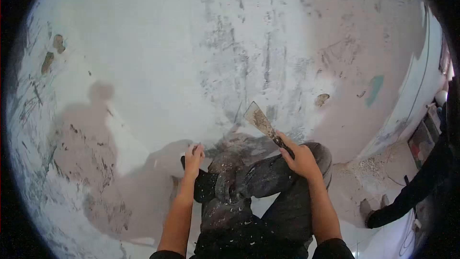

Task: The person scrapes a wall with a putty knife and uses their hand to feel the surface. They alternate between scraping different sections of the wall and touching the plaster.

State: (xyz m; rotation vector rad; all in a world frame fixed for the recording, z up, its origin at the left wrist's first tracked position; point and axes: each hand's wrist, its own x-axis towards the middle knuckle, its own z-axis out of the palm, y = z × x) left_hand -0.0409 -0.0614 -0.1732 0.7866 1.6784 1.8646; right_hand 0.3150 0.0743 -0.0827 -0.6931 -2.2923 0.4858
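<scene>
My right hand (pixel 303 161) is wrapped round the dark handle of a putty knife (pixel 260 119). The knife's wide blade points up and left, close to the wall (pixel 158 43), and is stained with brownish residue. My left hand (pixel 194 156) is closed beside my left knee; something small and dark shows between its fingers, too small to name. Dark scuffs and scrape marks cover the wall's middle. My bent legs (pixel 230 196), in dark trousers dotted with white flakes, are below and between my hands.
At the right, another person's dark-clothed leg (pixel 407 204) and shoe reach onto the floor. Crumbled debris (pixel 369 168) lies near the wall's base. Beyond are a grey box-like object (pixel 424 139) and a thin cable. Shallow holes (pixel 322 99) mark the wall.
</scene>
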